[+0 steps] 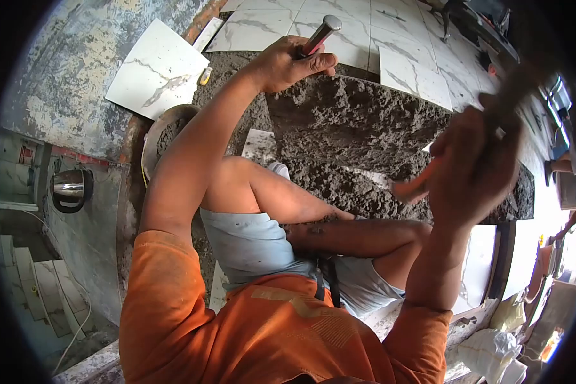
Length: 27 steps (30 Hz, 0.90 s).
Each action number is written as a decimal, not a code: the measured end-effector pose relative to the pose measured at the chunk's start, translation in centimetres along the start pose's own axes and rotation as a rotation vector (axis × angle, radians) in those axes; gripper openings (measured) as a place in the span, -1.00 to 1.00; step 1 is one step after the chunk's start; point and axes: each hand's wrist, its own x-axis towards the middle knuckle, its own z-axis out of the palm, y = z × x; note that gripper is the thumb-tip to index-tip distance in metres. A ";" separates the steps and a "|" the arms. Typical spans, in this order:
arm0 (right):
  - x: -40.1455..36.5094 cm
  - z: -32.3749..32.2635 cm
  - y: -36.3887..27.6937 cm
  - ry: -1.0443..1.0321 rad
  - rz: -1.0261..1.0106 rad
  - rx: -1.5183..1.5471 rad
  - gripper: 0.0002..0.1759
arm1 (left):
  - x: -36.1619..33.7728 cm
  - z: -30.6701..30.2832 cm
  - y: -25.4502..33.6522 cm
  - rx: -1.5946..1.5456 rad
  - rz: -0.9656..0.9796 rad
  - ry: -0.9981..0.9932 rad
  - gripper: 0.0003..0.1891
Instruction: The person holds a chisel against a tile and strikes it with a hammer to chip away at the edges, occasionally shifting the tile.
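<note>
My left hand (294, 64) is closed around a red-gripped metal tool (319, 38), its round, shiny end pointing up and away from me. That hand is above the far edge of a bed of dark, crumbly mortar (352, 121). On the right, my right hand (473, 166) is raised near the camera and smeared by motion. Its fingers are wrapped around a dark, long tool (521, 89), too blurred to name. My bent legs (275, 192) are at the near edge of the mortar.
White marble-patterned tiles (339, 38) cover the floor beyond the mortar. A loose tile (157, 69) leans by the left wall, near a round pan (153, 144) partly behind my arm. A metal kettle (70, 190) stands at the left. White sacks (489, 352) lie at lower right.
</note>
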 end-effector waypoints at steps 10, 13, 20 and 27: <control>0.4 -0.3 -0.2 0.066 0.025 0.026 -0.74 | -0.1 0.3 -0.4 0.034 0.047 0.054 -0.42; 1.1 -0.1 1.2 -0.278 -0.135 -0.305 -0.71 | 0.0 0.3 -1.2 0.154 0.069 0.064 -0.42; 1.4 -0.8 -0.1 -0.129 0.048 0.151 -0.80 | -0.7 -0.1 -1.6 0.201 0.022 0.031 -0.41; 0.7 -1.0 1.3 -0.125 0.396 0.285 -0.82 | -1.3 -0.4 -2.3 0.276 0.039 0.008 -0.36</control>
